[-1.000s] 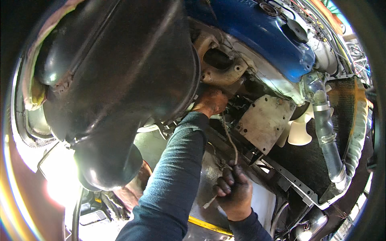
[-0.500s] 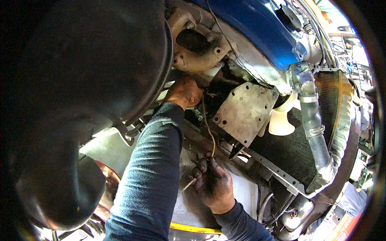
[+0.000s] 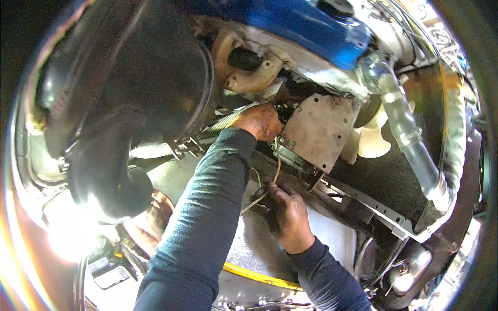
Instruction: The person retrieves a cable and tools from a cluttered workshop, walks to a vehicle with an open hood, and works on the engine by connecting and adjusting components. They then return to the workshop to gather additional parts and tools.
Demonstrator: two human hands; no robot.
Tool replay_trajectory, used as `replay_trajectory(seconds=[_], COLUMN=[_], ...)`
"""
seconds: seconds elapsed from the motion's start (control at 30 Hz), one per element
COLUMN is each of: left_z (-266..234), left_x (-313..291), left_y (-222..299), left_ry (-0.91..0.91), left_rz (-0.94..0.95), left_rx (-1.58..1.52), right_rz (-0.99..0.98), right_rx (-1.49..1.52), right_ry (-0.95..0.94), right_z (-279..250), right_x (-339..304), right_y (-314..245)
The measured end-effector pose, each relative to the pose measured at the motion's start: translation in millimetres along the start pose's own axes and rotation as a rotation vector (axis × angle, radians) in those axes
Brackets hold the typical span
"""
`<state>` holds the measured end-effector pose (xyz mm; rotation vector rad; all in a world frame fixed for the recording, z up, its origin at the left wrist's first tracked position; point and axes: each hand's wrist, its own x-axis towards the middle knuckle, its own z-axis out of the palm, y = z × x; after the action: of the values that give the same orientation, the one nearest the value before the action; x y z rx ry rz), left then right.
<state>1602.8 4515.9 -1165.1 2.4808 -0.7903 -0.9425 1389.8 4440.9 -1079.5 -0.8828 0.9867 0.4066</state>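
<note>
Head view, looking down into an engine bay: I see two bare hands in dark blue sleeves, working on a thin, pale cord (image 3: 278, 163). The cord comes out just beside the left hand, drops in a gentle curve to the right hand, and its loose tail slants down and to the left past the curled fingers.

The left hand (image 3: 259, 122) reaches in deep with its back toward me; its fingers are hidden, so I cannot tell how far open it is or whether it has hold of the cord. The right hand (image 3: 293, 217), lower and nearer to me, is closed, with thumb and forefinger pinching the cord.

Right next to the left hand is a flat, pale metal plate (image 3: 321, 132) with holes along its edges. Above it sits a tan cast part (image 3: 259, 80) with a dark opening, and higher still a glossy blue cover (image 3: 306, 31). A big, rounded black housing (image 3: 129, 78) fills the upper left. Beyond the plate, to the right, are a cream-coloured fan (image 3: 374, 140) and a dark hose (image 3: 417, 158) (clamped, by the look of the metal band around it). A yellow strip (image 3: 259, 276) curves below the hands
</note>
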Motion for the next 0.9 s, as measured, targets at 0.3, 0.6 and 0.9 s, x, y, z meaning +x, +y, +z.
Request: replay_trajectory(seconds=[0.3, 0.6, 0.9], left_z=[-28.5, -13.4, -15.7], left_x=[-88.0, -369.0, -533.4], left_y=[61.7, 183.8, 43.3], left_ry=[0.182, 0.724, 1.147], left_rz=[-0.288, 0.055, -0.924], left_rx=[0.091, 0.116, -0.401], right_rz=[-0.128, -0.205, -0.240], right_rx=[0.052, 0.092, 0.043], right_ry=[-0.141, -0.383, -0.373], right_z=[-2.2, 5.8, 12.2], right_x=[12.1, -1.4, -12.1], right_y=[7.4, 5.8, -2.3])
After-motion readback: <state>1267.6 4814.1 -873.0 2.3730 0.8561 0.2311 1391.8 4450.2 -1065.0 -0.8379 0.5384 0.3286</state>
